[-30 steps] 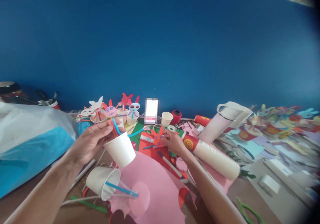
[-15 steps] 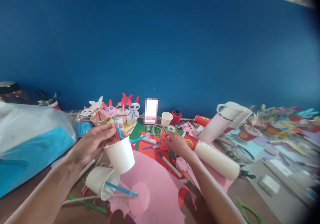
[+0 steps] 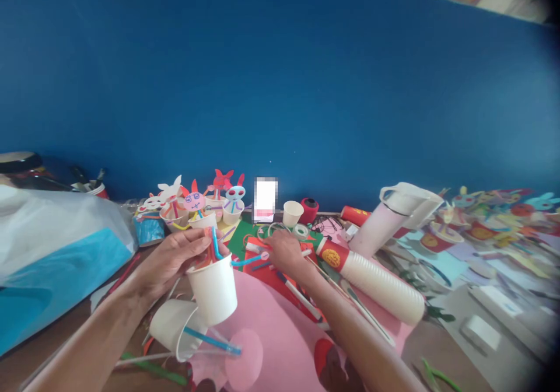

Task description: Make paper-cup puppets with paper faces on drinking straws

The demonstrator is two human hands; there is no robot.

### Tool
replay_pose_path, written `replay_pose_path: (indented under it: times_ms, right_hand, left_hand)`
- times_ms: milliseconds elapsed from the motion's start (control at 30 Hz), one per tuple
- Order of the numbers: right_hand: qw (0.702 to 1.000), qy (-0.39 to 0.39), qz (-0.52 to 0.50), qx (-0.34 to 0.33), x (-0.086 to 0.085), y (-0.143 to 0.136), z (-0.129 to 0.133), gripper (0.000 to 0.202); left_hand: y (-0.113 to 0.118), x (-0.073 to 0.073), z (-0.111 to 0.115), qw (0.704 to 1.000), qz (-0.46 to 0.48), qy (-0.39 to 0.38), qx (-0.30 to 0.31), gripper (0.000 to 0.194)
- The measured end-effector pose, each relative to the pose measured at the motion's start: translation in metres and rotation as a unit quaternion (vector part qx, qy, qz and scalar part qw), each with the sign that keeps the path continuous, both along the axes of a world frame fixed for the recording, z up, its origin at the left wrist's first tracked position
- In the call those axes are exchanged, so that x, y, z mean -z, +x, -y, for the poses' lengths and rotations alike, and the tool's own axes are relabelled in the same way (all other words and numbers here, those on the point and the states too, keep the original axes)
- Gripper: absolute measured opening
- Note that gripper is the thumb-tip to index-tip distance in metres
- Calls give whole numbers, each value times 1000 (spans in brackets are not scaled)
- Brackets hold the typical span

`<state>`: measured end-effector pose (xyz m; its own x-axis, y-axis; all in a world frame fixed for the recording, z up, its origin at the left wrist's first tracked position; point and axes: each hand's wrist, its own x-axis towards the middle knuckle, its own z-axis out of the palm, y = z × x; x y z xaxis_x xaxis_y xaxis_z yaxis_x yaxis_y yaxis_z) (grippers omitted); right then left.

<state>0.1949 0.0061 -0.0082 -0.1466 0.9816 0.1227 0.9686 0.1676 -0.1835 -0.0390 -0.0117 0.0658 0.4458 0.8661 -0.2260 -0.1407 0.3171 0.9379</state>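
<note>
Fingers of the left hand (image 3: 168,258) are closed around orange straws (image 3: 208,246) at the rim of a white paper cup (image 3: 213,296), held up near the middle of the view; a bent blue straw (image 3: 216,246) hooks over its rim, ending in a small pink disc (image 3: 265,255); no face shows on this cup's straws, so it looks partly built, with a head apparently lacking. Nearest below it, a second cup (image 3: 164,322) lies on its side on the worktop (image 3: 457,345), with another blue straw (image 3: 212,340) reaching toward a pink paper circle (image 3: 245,360) on a pink sheet (image 3: 280,316); this too seems unfinished. Farther in, the right hand (image 3: 289,255) reaches low over red paper (image 3: 258,246); its fingertips are hidden, so whether they grasp anything cannot be told; to its right lies a long stack of cups (image 3: 380,287). Beyond, an upright cup (image 3: 293,213) shows nothing above its rim; at the back left, a cluster of eared paper figures (image 3: 195,201) stands in cups and looks largely complete; more figures (image 3: 464,196) crowd the far right; behind the worktop rises a blue wall (image 3: 280,88).
</note>
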Motion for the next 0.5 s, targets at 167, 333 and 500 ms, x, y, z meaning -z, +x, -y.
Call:
replay_pose_path:
  times_ms: [167, 333, 500]
  right_hand:
    - [998, -2, -47, -28, 4, -9, -4, 21]
    - [989, -5, -145, -41, 1, 3, -3, 25]
    - [941, -11, -327, -85, -18, 8, 7, 29]
  left_hand:
    - [2, 8, -1, 1000, 17, -1, 8, 22]
    - [9, 15, -2, 1000, 17, -9, 18, 27]
    - [17, 18, 1, 999, -11, -23, 29, 34]
